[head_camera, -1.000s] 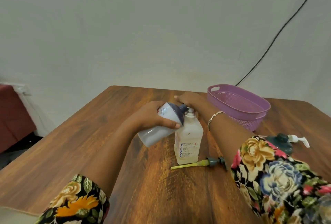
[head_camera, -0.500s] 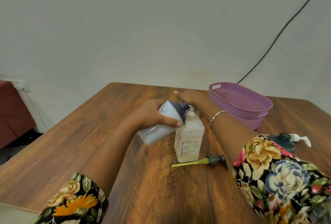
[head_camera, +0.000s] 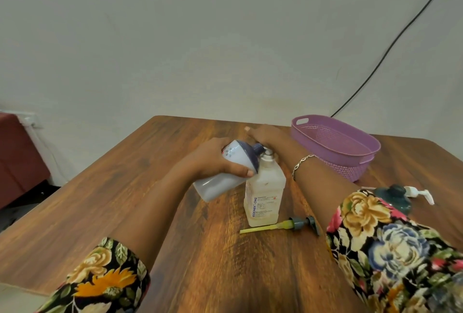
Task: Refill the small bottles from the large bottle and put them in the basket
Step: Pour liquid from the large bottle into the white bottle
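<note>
Wooden table (head_camera: 100,200) carries a square bottle (head_camera: 265,195), loose pump (head_camera: 293,223), basket (head_camera: 348,170) (purple), perhaps another dispenser (head_camera: 395,198).

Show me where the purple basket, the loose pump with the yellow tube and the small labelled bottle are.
purple basket (head_camera: 338,143): head view, on its inner mesh wall.
loose pump (head_camera: 298,223): head view, on its grey collar.
small labelled bottle (head_camera: 265,187): head view, on its front face above the label.

Plain pale wall (head_camera: 200,37), black cable (head_camera: 390,44), wooden table (head_camera: 100,200), dark red furniture (head_camera: 17,157) at left.
</note>
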`<state>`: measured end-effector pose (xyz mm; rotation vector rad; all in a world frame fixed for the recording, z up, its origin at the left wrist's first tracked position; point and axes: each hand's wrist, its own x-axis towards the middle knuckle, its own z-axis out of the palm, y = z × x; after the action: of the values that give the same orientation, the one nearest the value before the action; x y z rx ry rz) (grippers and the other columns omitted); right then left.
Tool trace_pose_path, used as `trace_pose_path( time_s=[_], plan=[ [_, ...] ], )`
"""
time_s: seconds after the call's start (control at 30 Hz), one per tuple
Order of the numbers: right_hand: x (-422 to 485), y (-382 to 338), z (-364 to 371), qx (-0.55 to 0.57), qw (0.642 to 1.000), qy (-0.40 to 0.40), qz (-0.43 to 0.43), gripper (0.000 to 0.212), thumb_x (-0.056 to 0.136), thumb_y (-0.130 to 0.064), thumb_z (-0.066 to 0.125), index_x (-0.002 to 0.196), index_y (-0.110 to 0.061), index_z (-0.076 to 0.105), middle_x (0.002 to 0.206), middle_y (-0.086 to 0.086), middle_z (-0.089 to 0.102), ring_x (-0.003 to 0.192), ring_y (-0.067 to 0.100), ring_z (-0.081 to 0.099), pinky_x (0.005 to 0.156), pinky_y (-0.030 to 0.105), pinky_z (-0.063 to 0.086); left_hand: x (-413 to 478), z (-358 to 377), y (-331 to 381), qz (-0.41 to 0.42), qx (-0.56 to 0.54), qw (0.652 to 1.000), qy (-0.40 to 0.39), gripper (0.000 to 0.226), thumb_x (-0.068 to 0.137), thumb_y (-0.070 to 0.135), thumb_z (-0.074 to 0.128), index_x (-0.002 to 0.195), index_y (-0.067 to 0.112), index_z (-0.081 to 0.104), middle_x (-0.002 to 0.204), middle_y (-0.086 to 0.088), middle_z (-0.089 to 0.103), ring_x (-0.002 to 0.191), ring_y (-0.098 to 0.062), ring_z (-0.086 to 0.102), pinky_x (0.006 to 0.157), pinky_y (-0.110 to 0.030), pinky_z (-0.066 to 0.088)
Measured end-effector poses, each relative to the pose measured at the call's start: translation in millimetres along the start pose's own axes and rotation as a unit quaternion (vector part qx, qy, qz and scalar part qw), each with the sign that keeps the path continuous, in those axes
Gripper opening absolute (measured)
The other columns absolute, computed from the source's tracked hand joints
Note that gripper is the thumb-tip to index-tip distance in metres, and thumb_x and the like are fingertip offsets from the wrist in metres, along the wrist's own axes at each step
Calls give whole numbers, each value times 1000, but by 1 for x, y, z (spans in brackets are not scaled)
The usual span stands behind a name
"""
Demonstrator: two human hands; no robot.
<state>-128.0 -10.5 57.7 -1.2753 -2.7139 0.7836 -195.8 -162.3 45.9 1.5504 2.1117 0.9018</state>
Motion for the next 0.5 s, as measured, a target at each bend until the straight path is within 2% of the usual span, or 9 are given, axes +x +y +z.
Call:
trace_pose_path(
  time_s=[0.07,0.17,0.23,0.27,0.33,0.37,0.4,0.47,0.5],
  plan=[
    [-6,-2,-3,28,999,-17,-10,59,99,-50,25,109,-3,58,123,23,54,108,29,52,87,33,37,-1,-1,1,-3,-2,1000,-3,42,69,38,76,101,26,53,87,12,59,80,-10,59,68,-24,51],
    [-8,-7,-12,118,989,-91,-20,65,96,-54,29,133,-2,44,125,19,54,105,31,54,89,37,42,-2,-6,4,-3,-17,1000,6,44,69,38,76,104,26,53,90,9,59,82,-11,59,70,-25,52],
    [-12,-10,-15,154,982,-106,-19,53,97,-50,35,119,-5,52,93,12,58,82,25,55,72,32,46,0,-11,5,1,-4,1000,11,42,69,38,76,102,28,53,90,9,59,82,-9,58,68,-23,50],
    [-11,-9,-13,159,982,-97,-22,46,97,-49,36,99,-8,55,78,9,52,74,24,52,65,29,43,1,-13,5,1,4,1000,13,41,68,39,77,100,28,53,89,9,59,81,-9,58,66,-22,49],
    [-9,-5,-8,176,981,-68,-35,50,96,-51,38,69,-9,48,66,9,45,69,25,48,69,31,39,3,-11,3,-7,6,1000,15,40,66,41,78,96,26,56,87,9,61,80,-10,59,63,-22,48],
    [-9,-3,-5,168,983,-62,-37,52,96,-52,36,68,-9,47,68,10,46,69,24,48,74,34,38,4,-9,1,-12,3,1000,12,41,65,42,79,96,26,56,86,9,61,80,-11,60,63,-22,47],
    [-7,-1,-3,146,987,-62,-34,54,96,-53,33,79,-6,54,77,14,52,75,25,51,79,35,39,5,-7,-1,-15,0,1000,7,41,65,42,79,95,25,56,85,9,61,79,-10,60,62,-22,47],
    [-2,-1,-2,86,995,-51,-17,61,97,-52,27,120,-3,54,116,21,57,105,31,54,91,37,39,5,-3,-2,-16,0,1000,-3,41,66,41,78,96,25,55,85,9,61,79,-11,60,63,-23,48],
    [0,-2,-1,67,997,-40,-13,63,98,-52,26,130,-3,49,130,19,52,117,32,50,97,37,37,5,-3,-2,-16,-3,1000,-5,41,67,40,78,97,25,55,86,9,61,80,-11,60,64,-23,49]
  ],
)
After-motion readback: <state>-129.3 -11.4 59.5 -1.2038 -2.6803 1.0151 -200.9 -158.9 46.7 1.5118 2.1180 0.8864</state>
